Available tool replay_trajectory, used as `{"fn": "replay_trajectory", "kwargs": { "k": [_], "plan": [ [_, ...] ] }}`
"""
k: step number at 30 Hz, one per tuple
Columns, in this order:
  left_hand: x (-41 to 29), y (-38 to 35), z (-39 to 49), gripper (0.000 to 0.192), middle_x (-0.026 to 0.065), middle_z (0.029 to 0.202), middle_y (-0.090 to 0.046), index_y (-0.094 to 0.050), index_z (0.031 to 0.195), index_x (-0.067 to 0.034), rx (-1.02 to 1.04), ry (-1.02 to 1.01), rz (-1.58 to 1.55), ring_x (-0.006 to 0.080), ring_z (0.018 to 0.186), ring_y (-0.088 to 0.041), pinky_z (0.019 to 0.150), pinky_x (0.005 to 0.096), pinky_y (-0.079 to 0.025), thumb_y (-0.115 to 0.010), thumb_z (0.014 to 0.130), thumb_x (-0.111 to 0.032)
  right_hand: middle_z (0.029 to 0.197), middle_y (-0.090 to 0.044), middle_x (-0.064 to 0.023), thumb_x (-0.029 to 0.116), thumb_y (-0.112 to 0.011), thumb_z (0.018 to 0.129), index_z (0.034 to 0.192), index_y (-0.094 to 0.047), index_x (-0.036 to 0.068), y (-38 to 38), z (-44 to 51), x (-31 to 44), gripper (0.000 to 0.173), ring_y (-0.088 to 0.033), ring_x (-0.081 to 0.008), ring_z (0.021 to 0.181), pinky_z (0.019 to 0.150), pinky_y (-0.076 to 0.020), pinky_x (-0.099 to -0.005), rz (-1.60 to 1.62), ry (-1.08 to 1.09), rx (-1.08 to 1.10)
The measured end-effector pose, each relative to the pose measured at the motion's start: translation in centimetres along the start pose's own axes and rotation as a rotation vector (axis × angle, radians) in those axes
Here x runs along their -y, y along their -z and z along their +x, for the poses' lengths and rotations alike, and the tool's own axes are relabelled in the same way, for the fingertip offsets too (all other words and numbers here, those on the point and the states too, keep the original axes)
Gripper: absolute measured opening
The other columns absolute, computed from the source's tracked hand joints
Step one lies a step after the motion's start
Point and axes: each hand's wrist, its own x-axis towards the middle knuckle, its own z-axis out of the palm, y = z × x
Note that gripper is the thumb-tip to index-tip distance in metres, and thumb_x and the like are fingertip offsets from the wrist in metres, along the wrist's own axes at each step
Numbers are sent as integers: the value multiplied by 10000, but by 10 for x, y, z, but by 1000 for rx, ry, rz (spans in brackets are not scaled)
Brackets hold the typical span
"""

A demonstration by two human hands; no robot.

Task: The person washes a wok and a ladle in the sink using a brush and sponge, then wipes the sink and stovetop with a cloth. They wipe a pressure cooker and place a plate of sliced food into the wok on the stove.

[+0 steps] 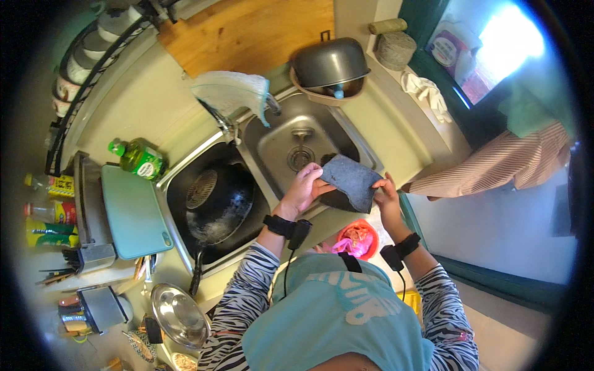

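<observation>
A dark grey cloth (352, 178) is stretched between my two hands, above the front right corner of a stainless steel sink basin (274, 139). My left hand (304, 186) pinches its left edge between thumb and fingers. On the opposite edge, my right hand (386, 190) grips the cloth near its corner. The basin's drain (300, 157) lies just beyond the cloth. In the left basin sits a black wok (222, 211), its handle pointing toward me over the rim. A faucet (226, 125) stands between the basins, with a pale mesh cloth (232, 92) draped over its spout.
A green dish soap bottle (139, 158) and a teal cutting board (134, 211) stand left of the wok. Stacked basins (330, 62) sit behind the sink by a wooden board (260, 35). Below my hands is a red bin (359, 239). A metal lid (178, 315) lies lower left.
</observation>
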Motion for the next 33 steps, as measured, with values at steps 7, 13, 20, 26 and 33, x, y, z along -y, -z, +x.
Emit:
{"fn": "replay_trajectory", "kwargs": {
  "k": [7, 13, 20, 26, 33],
  "plan": [
    [-45, 29, 2, 97, 64, 988, -596, -557, 937, -47, -127, -246, 784, 130, 866, -578, 748, 305, -494, -547, 928, -143, 833, -525, -26, 141, -701, 811, 942, -559, 83, -65, 64, -1, 201, -485, -156, 652, 601, -423, -271, 533, -424, 0],
    [-147, 96, 22, 194, 176, 868, -638, -586, 985, -2, -946, -1278, 1575, 317, 858, -636, 756, 369, -487, -593, 904, -178, 1024, -644, -111, 21, -633, 857, 1067, -540, 30, -115, 120, 35, 231, -648, -252, 903, 706, -545, -389, 517, -229, -108],
    [-147, 135, 29, 235, 171, 891, -645, -612, 967, 2, -623, -730, 1261, 325, 851, -629, 756, 397, -484, -464, 974, -181, 1117, -623, -124, -2, -607, 871, 1156, -538, 57, -155, 146, 53, 299, -628, -302, 1002, 820, -518, -556, 452, -260, -146],
    [-142, 132, 28, 230, 171, 916, -645, -610, 966, 4, -663, -778, 1211, 344, 865, -616, 767, 395, -477, -474, 971, -182, 1062, -630, -109, -5, -610, 865, 1113, -521, 47, -170, 139, 55, 269, -641, -290, 918, 697, -558, -469, 541, -252, -185],
    [-140, 130, 27, 227, 173, 927, -640, -612, 963, 5, -689, -774, 1175, 352, 897, -597, 791, 402, -460, -476, 967, -175, 1081, -623, -137, -15, -589, 875, 1125, -519, 32, -177, 129, 60, 264, -631, -319, 972, 782, -539, -527, 518, -303, -228]
  ]
}}
